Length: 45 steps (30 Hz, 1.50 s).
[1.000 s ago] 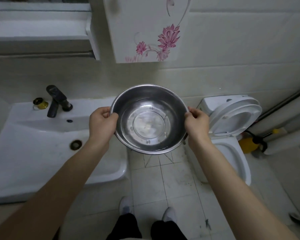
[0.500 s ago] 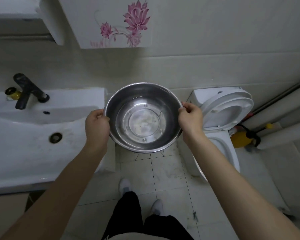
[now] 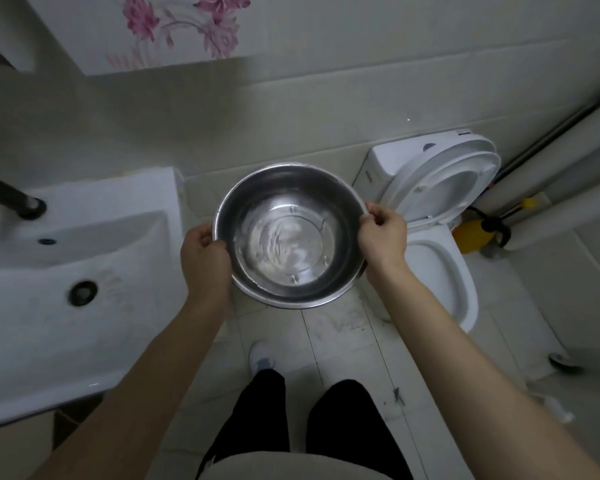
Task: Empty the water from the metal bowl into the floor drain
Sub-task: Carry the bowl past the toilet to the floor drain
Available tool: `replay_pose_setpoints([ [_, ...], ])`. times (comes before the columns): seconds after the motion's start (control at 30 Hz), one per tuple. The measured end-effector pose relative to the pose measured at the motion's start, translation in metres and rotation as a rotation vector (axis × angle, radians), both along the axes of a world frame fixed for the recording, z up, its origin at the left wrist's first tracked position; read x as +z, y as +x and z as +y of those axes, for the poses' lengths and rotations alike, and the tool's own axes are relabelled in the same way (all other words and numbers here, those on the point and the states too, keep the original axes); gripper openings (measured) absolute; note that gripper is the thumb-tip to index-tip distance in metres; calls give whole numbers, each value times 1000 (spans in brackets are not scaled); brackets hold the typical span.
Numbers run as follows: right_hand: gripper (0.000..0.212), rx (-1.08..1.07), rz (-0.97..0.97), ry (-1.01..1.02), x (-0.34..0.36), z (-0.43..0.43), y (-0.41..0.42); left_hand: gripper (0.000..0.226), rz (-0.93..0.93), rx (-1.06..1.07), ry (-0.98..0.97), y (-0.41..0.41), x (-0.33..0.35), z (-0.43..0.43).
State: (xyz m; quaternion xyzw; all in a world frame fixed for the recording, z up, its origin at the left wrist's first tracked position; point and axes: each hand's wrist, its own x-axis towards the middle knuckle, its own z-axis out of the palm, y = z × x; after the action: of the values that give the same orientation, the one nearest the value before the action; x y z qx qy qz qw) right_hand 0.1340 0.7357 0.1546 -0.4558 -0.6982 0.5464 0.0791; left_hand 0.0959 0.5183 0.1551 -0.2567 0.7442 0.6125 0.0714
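Observation:
A round metal bowl (image 3: 290, 209) with rippling water in its bottom hangs level above the tiled floor, between the sink and the toilet. My left hand (image 3: 205, 261) grips its left rim and my right hand (image 3: 383, 237) grips its right rim. The floor drain is not visible; the bowl hides the tiles directly beneath it.
A white sink (image 3: 49, 271) with a dark faucet (image 3: 11, 199) stands at the left. A white toilet (image 3: 440, 258) with raised lid is at the right, a yellow plunger (image 3: 471, 233) beside it. My legs and a white shoe (image 3: 262, 356) are below. A small round object (image 3: 561, 360) lies on the floor at right.
The bowl and both hands have shifted right, away from the sink and toward the gap by the toilet. The view has tilted further down, and the water now ripples.

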Motion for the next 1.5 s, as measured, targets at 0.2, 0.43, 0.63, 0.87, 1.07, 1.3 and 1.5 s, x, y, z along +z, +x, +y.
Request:
replay_pose_setpoints([
  [0.2, 29, -14, -12, 2, -47, 13, -5, 43, -36, 3, -16, -7, -45, 13],
  [0.43, 26, -24, 0, -2, -124, 26, -14, 39, -19, 25, -10, -16, -113, 27],
  [0.63, 27, -48, 14, -3, -198, 37, -20, 34, 33, 25, -30, -27, -196, 42],
  [0.87, 25, -37, 2, 24, -296, 50, -32, 42, 23, 22, -4, -41, -298, 56],
  [1.07, 28, -36, -13, -8, -367, 52, -35, 45, 24, 11, -74, -53, -367, 57],
  [1.3, 29, -51, -8, -48, -440, 57, -41, 42, 33, -9, -77, -60, -437, 64],
  [1.5, 31, -44, 0, -58, -497, 62, -44, 40, 16, -87, -86, -69, -491, 65],
])
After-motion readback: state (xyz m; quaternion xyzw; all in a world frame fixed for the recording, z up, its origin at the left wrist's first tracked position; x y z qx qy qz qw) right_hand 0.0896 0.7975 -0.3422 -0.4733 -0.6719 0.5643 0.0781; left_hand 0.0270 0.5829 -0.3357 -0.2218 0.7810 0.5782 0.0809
